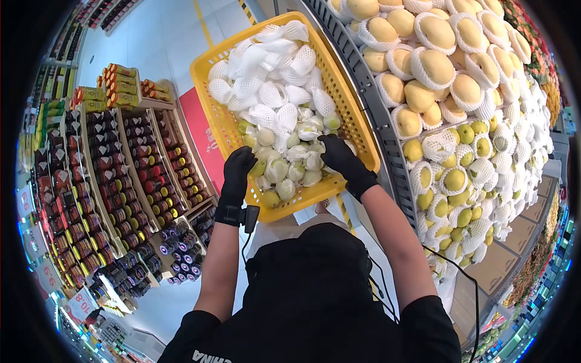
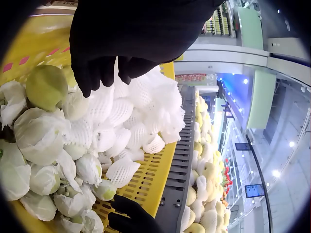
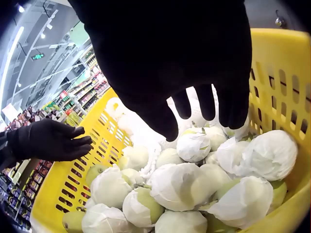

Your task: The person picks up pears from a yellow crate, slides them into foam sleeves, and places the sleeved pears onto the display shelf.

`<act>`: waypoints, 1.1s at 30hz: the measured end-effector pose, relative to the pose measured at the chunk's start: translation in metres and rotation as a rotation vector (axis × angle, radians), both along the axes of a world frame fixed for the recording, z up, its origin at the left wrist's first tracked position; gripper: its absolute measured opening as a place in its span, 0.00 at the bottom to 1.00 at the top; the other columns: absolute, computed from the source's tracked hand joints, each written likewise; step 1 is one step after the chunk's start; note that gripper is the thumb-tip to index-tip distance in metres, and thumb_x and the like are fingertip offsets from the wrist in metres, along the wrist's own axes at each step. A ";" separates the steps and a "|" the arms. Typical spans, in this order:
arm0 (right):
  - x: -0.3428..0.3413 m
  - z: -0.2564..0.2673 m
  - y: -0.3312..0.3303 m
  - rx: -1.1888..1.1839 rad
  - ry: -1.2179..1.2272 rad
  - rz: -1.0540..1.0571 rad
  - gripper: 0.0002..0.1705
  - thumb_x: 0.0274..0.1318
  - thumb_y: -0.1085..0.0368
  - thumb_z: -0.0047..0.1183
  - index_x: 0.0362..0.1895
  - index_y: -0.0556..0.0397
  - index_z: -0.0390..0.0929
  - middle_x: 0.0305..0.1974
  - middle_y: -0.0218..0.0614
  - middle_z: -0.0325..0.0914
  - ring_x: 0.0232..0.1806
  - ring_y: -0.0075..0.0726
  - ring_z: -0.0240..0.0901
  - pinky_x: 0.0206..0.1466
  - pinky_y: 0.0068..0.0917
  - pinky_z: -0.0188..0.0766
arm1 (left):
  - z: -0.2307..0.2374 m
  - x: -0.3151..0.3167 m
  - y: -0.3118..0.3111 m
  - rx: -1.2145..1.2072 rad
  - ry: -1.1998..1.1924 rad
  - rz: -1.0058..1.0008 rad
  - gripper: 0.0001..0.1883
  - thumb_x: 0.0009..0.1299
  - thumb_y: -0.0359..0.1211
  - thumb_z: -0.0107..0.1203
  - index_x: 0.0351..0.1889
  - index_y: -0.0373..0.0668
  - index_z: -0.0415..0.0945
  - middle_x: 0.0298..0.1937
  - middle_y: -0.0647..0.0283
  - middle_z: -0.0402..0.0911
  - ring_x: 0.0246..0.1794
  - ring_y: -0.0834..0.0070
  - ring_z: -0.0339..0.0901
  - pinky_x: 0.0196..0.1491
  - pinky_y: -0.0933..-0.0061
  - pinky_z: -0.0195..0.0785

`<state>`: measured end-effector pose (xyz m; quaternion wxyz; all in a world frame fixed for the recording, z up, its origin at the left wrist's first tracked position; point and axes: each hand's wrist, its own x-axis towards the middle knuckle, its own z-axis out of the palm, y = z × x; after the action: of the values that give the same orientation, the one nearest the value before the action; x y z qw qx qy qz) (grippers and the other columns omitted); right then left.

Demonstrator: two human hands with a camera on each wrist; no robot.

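A yellow crate (image 1: 210,65) holds pale green fruits, many in thin white wrapping (image 1: 277,170), with a heap of white foam nets (image 1: 260,66) at its far end. My black-gloved left hand (image 1: 238,167) is at the crate's left side, fingers bent loosely and nothing visible in them. Above the fruits at the right side is my gloved right hand (image 1: 341,157). In the right wrist view the right hand (image 3: 180,73) hangs over the wrapped fruits (image 3: 177,187), fingers pointing down and apart. The left wrist view has the left hand (image 2: 131,43) over an unwrapped green fruit (image 2: 46,87).
On the right, a display holds yellow fruits (image 1: 437,66) in foam nets and green ones (image 1: 454,179), behind a dark slatted edge (image 1: 378,115). Shelves of jars (image 1: 109,175) stand at the left. A red floor mat (image 1: 200,136) lies beside the crate. Cables hang near my body.
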<state>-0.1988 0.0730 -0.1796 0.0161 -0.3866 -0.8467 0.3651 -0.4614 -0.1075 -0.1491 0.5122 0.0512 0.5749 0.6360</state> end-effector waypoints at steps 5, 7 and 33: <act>-0.012 -0.003 -0.010 0.054 -0.142 0.045 0.31 0.39 0.67 0.61 0.54 0.51 0.70 0.47 0.49 0.72 0.47 0.56 0.72 0.52 0.44 0.70 | -0.004 0.000 0.001 -0.009 -0.038 0.014 0.14 0.70 0.31 0.50 0.52 0.36 0.71 0.46 0.59 0.77 0.47 0.70 0.76 0.55 0.64 0.71; -0.018 -0.003 -0.014 0.093 -0.224 0.040 0.31 0.37 0.64 0.62 0.52 0.49 0.70 0.46 0.47 0.71 0.43 0.57 0.72 0.49 0.46 0.71 | -0.006 0.000 0.000 -0.016 -0.048 0.009 0.14 0.70 0.31 0.50 0.52 0.36 0.71 0.45 0.59 0.77 0.46 0.70 0.76 0.55 0.64 0.71; -0.031 -0.016 0.006 -0.189 -0.131 0.184 0.38 0.30 0.65 0.65 0.53 0.57 0.69 0.46 0.51 0.76 0.50 0.53 0.73 0.50 0.38 0.71 | 0.004 0.008 0.009 -0.069 -0.039 -0.021 0.15 0.69 0.34 0.52 0.50 0.35 0.72 0.42 0.61 0.76 0.42 0.73 0.76 0.50 0.72 0.72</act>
<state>-0.2301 0.0788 -0.1955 -0.1090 -0.3303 -0.8397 0.4170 -0.4533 -0.0986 -0.1451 0.5315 0.0268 0.5858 0.6112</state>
